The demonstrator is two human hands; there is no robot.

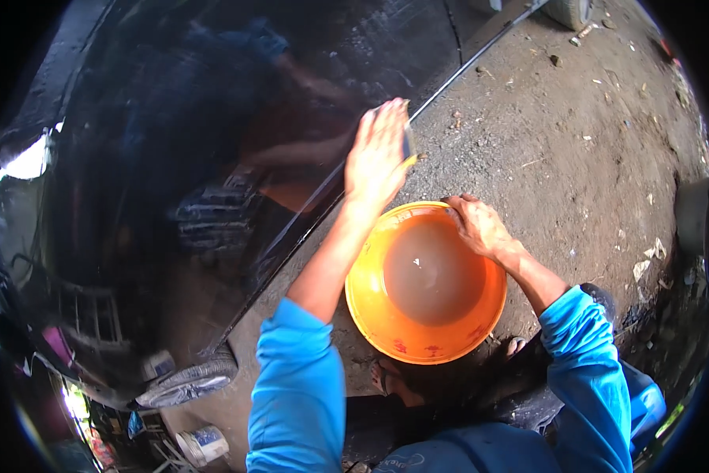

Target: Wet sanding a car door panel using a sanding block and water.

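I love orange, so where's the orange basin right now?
In the head view, the orange basin is just below and right of centre, beside the dark car, with the right hand on its rim.

Rough grey-brown ground (575, 173), strewn with pale scraps (643, 270) near its right edge, where a grey container (693, 217) shows in shadow. A dark lump (555, 60) lies toward the upper right corner. Near the lower left corner: a white bucket (203, 446) with a blue label, and a small blue object (136, 426).
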